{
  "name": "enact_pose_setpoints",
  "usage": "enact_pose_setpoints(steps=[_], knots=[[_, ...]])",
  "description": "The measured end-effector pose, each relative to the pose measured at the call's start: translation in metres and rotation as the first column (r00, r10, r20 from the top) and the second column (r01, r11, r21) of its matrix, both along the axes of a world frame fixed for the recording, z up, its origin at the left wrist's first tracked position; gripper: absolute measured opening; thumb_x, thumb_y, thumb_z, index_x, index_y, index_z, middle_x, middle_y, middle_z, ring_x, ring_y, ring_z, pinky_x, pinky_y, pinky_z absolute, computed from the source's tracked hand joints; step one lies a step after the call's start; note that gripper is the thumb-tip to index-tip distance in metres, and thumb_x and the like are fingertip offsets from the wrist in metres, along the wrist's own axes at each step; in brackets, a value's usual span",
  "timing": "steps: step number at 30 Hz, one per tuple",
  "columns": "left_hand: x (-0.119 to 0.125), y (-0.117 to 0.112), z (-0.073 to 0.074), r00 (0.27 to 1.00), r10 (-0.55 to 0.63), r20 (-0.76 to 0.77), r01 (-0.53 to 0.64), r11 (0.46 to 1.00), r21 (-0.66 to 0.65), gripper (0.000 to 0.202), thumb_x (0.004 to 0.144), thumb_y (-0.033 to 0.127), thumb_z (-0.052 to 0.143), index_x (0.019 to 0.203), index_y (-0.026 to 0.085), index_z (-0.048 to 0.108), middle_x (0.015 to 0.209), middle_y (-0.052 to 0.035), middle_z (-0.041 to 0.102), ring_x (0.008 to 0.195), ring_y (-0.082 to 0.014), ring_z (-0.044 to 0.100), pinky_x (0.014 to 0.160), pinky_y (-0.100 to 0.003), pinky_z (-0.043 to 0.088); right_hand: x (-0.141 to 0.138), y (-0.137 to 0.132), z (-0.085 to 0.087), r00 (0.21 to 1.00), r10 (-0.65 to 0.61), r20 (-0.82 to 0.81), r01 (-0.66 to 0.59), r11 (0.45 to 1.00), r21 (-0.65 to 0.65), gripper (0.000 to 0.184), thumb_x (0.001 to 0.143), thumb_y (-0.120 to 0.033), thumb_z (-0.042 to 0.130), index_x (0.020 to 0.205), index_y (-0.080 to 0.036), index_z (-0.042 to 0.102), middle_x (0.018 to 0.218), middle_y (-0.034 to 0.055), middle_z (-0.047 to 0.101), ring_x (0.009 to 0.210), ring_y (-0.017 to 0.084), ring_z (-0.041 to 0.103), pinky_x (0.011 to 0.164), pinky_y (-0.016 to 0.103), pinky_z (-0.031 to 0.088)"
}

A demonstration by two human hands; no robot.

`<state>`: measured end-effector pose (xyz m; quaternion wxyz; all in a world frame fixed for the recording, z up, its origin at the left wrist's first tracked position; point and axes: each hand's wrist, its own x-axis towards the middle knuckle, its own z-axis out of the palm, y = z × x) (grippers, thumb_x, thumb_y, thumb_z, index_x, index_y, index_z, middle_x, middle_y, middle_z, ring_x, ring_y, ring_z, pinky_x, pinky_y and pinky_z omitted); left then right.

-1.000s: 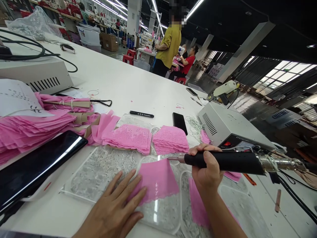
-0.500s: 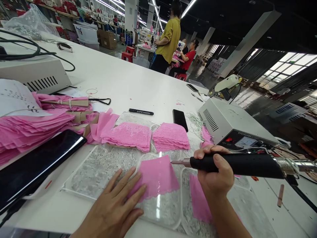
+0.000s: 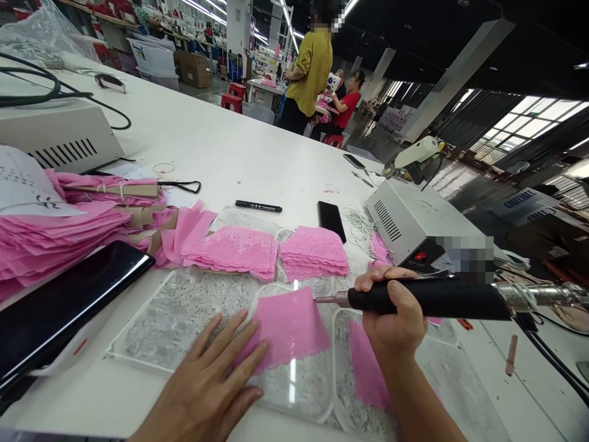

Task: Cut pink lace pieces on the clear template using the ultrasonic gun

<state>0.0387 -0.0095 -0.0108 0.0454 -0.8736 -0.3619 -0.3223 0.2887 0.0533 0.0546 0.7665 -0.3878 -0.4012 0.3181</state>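
My left hand (image 3: 216,374) lies flat with fingers spread, its fingertips over the left edge of a pink fabric piece (image 3: 292,328). That piece rests on a clear plastic plate (image 3: 294,402) with rounded corners. In my right hand (image 3: 396,319) is a black-handled ultrasonic welding gun (image 3: 427,299), held level. Its thin metal tip points left and meets the upper right edge of the pink piece; whether it presses on it I cannot tell. Under my right wrist a second pink piece (image 3: 365,368) is partly hidden.
Two stacks of pink lace pieces (image 3: 315,253) lie behind the plate. A grey control box (image 3: 414,212) stands at right, a bundle of pink fabric (image 3: 59,227) at left. A black phone (image 3: 331,221), a marker (image 3: 258,206) and a large dark tablet-like device (image 3: 78,313) lie on the white table.
The whole view has shifted slightly, so things sit a little further left. Both hands, the welding gun and the pink piece keep about the same places relative to each other.
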Motion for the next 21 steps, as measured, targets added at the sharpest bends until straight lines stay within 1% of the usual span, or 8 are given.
enact_pose_setpoints(steps=[3, 6, 9, 13, 17, 21], knots=[[0.002, 0.001, 0.0, 0.998, 0.01, 0.069, -0.011, 1.0, 0.007, 0.027, 0.095, 0.027, 0.05, 0.118, 0.022, 0.065, 0.132, -0.0025, 0.059, 0.135, -0.0233, 0.041, 0.119, -0.044, 0.021, 0.002, -0.005, 0.005, 1.0, 0.002, 0.006, -0.002, 1.0, 0.0, 0.007, 0.067, -0.025, 0.06, 0.071, -0.02, 0.058, 0.068, -0.0024, 0.051, 0.052, 0.011, 0.052, 0.05, 0.028, 0.045], [-0.002, 0.001, 0.0, 1.0, -0.016, -0.011, 0.016, 1.0, -0.003, 0.031, 0.095, 0.023, 0.049, 0.123, 0.022, 0.062, 0.137, -0.0035, 0.055, 0.137, -0.025, 0.038, 0.119, -0.046, 0.021, 0.006, -0.012, 0.008, 0.999, 0.028, 0.025, -0.028, 1.0, -0.005, 0.007, 0.067, -0.025, 0.059, 0.072, -0.02, 0.058, 0.067, -0.0017, 0.05, 0.051, 0.011, 0.051, 0.048, 0.027, 0.044], [-0.007, 0.001, -0.002, 0.993, -0.038, -0.113, 0.037, 0.999, -0.01, 0.036, 0.094, 0.022, 0.051, 0.129, 0.022, 0.057, 0.142, -0.0047, 0.05, 0.138, -0.027, 0.036, 0.118, -0.048, 0.023, 0.007, -0.017, 0.006, 0.998, 0.05, 0.037, -0.05, 0.999, -0.014, 0.008, 0.068, -0.026, 0.059, 0.074, -0.019, 0.058, 0.069, -0.0013, 0.051, 0.052, 0.011, 0.053, 0.049, 0.028, 0.046], [-0.009, 0.001, -0.002, 0.994, -0.025, -0.102, 0.024, 1.0, -0.01, 0.036, 0.094, 0.023, 0.052, 0.129, 0.022, 0.057, 0.142, -0.0047, 0.049, 0.139, -0.0274, 0.034, 0.118, -0.049, 0.021, 0.007, -0.017, 0.003, 0.997, 0.05, 0.052, -0.049, 0.999, -0.012, 0.009, 0.069, -0.027, 0.061, 0.073, -0.02, 0.058, 0.069, -0.0015, 0.05, 0.052, 0.012, 0.053, 0.049, 0.028, 0.046], [-0.009, 0.001, -0.001, 0.991, -0.031, -0.129, 0.031, 1.0, 0.0, 0.037, 0.094, 0.023, 0.052, 0.131, 0.021, 0.056, 0.143, -0.0047, 0.048, 0.14, -0.0274, 0.033, 0.119, -0.048, 0.019, 0.006, -0.017, 0.002, 0.997, 0.052, 0.058, -0.051, 0.998, -0.022, 0.009, 0.069, -0.027, 0.061, 0.073, -0.02, 0.058, 0.069, -0.0014, 0.05, 0.053, 0.012, 0.053, 0.05, 0.028, 0.046], [-0.006, -0.001, -0.001, 0.996, -0.016, -0.084, 0.013, 0.999, -0.036, 0.035, 0.095, 0.021, 0.05, 0.129, 0.022, 0.057, 0.141, -0.0042, 0.051, 0.139, -0.0268, 0.034, 0.118, -0.049, 0.021, 0.006, -0.018, 0.0, 0.997, 0.043, 0.056, -0.041, 0.999, -0.03, 0.007, 0.07, -0.025, 0.061, 0.072, -0.02, 0.057, 0.069, -0.0013, 0.052, 0.053, 0.012, 0.053, 0.05, 0.028, 0.046]])
